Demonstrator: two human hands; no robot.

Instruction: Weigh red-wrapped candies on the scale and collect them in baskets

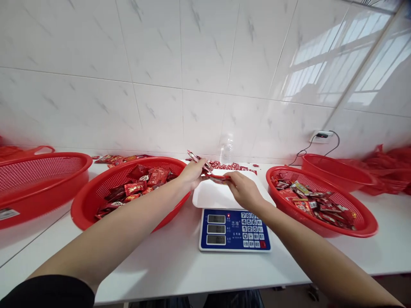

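Both hands are over the white pan (213, 197) of a digital scale (235, 231) with a blue keypad. My left hand (192, 174) is closed on small red packets (194, 157), which stick up past its fingers. My right hand (244, 188) grips a flat red packet (217, 177), its near end under the fingers. The two hands almost meet, and I cannot tell whether their packets touch. To the left, below my left forearm, stands a red plastic basket (78, 209) with many red packets (135, 187). Another red basket (324, 226) with mixed packets (313, 201) stands right of the scale.
Loose red packets (112, 159) lie along the wall. Behind the scale are red-and-white wrappers (221, 165) and a clear plastic bottle (226, 149). More red baskets stand at far left (45, 188) and back right (334, 171). A cable (303, 152) hangs from a wall socket (321, 136).
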